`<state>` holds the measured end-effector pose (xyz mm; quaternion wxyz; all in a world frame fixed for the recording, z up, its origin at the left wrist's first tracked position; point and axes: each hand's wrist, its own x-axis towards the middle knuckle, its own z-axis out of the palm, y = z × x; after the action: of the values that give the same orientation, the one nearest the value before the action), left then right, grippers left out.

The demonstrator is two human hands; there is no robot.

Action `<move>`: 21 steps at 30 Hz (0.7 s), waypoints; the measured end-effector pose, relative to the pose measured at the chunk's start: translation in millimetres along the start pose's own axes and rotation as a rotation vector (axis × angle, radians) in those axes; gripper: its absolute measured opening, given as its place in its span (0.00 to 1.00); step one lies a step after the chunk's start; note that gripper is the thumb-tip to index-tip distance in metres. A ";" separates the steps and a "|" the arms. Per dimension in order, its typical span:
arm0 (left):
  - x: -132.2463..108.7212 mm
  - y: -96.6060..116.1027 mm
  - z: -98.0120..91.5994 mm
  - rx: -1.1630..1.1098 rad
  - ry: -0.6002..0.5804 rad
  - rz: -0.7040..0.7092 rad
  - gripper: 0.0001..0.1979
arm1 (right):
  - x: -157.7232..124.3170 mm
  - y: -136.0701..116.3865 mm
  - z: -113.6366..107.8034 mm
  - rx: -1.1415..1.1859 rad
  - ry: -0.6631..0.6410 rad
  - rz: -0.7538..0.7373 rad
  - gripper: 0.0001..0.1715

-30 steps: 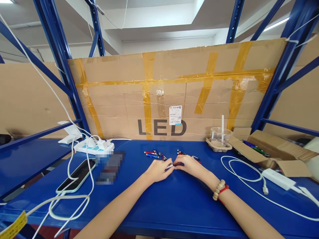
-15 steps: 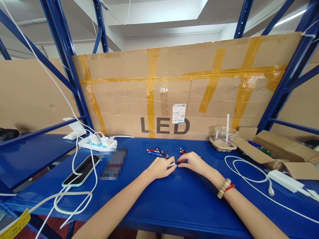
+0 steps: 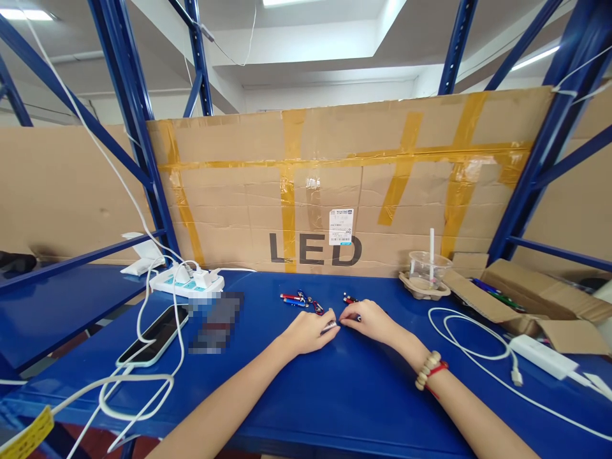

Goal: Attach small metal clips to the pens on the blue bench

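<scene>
My left hand (image 3: 310, 330) is closed around a small silver tube-like piece (image 3: 329, 326), mostly covered by the fingers. Close to its right, fingertips almost meeting it, is my right hand (image 3: 367, 317); its thumb and fingers are curled together, and whatever they hold is hidden. Just beyond the left hand lie slim metal tubes, a red one (image 3: 291, 297) and a blue one (image 3: 295, 303), with small clips (image 3: 316, 307) beside them. Another dark and red slim piece (image 3: 350, 298) shows behind the right hand.
Left on the blue table (image 3: 296, 408) are a phone (image 3: 155, 338), a power strip (image 3: 186, 282) and loose white cables. At right stand a plastic cup (image 3: 429, 269) in a carton holder, an open cardboard box (image 3: 540, 290) with pens, and a white adapter (image 3: 542, 357). Taped cardboard (image 3: 229, 204) closes off the back.
The view has tipped upward slightly, so the table sits lower in the picture. Both hands stay close together over the same spot, with only small finger shifts.
</scene>
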<state>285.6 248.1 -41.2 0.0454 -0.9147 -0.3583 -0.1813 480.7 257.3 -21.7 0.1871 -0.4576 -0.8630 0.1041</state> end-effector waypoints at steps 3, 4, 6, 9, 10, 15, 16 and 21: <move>1.4 -3.2 0.8 -0.050 0.002 -0.022 0.16 | 0.3 -0.6 0.8 -0.066 0.010 -0.014 0.09; 1.9 -4.4 1.1 -0.070 0.019 -0.021 0.16 | 0.1 -0.9 0.8 -0.073 0.029 -0.028 0.09; 2.6 -6.3 1.5 -0.091 0.051 -0.018 0.15 | -0.4 -1.7 0.3 -0.042 0.092 -0.036 0.09; 2.9 -7.1 1.6 -0.109 0.062 -0.030 0.15 | -0.3 -3.1 -1.2 0.087 0.221 0.015 0.13; 2.9 -6.9 1.8 -0.119 0.063 -0.034 0.15 | 0.2 -3.6 -1.8 0.151 0.262 0.033 0.15; 3.1 -5.6 5.1 -0.185 0.098 -0.022 0.15 | 3.4 -7.6 -3.8 0.521 0.301 0.010 0.19; 3.3 -5.6 5.8 -0.201 0.103 -0.021 0.15 | 3.6 -8.4 -4.0 0.546 0.278 -0.009 0.20; 3.4 -5.8 5.8 -0.245 0.108 -0.041 0.15 | 2.7 -11.0 -2.5 0.499 0.226 -0.018 0.18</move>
<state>285.8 255.8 -45.6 -0.0510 -0.8947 -0.3493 -0.2737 472.1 253.4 -14.9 0.3903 -0.3983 -0.7882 0.2601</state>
